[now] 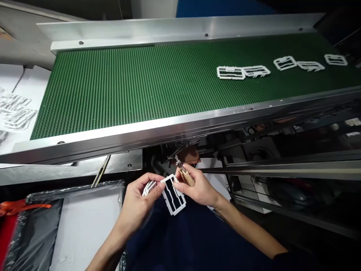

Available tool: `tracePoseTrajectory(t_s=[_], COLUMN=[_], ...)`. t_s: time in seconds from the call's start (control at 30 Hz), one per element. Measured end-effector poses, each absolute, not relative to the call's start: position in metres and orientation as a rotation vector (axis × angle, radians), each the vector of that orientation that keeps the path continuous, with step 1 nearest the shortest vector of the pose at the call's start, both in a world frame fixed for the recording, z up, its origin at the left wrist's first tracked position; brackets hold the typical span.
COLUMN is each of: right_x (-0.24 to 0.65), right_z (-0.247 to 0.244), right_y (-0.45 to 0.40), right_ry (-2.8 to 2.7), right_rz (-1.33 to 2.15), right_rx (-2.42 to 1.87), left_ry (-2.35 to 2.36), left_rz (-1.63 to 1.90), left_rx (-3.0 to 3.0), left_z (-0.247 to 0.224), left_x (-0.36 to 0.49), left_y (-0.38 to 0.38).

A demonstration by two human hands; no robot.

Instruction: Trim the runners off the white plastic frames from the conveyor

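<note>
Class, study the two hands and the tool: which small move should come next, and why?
Probably the right hand should ease off the white frame and turn the pliers-like tool toward its edge. The left hand pinches a corner, so it could likely steady the frame alone, and the tool's tips point up, away from it.

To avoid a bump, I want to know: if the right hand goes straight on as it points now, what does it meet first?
Most likely the white frame, since the right hand has its fingertips at it. The left hand seems next, though depth is unclear.
</note>
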State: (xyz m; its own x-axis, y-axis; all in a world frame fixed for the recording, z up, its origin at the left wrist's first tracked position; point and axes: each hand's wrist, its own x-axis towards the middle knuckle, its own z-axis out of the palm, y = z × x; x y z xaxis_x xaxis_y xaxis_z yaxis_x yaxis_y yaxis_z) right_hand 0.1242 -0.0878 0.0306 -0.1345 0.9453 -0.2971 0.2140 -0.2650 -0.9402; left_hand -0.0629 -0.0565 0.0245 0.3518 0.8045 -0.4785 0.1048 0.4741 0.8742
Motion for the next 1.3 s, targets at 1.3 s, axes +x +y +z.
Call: tracePoseTrajectory(t_s=[1.3], right_x=[0.152], right_z=[0.079], right_y=[-0.088], right_ry=[-2.717], right_rz=[1.147], right_rx=[-1.714], left_ry=[0.670], left_rz=[0.213], left_rx=[1.712], left_z=[0.025], left_x=[-0.079], left_y=[-0.045])
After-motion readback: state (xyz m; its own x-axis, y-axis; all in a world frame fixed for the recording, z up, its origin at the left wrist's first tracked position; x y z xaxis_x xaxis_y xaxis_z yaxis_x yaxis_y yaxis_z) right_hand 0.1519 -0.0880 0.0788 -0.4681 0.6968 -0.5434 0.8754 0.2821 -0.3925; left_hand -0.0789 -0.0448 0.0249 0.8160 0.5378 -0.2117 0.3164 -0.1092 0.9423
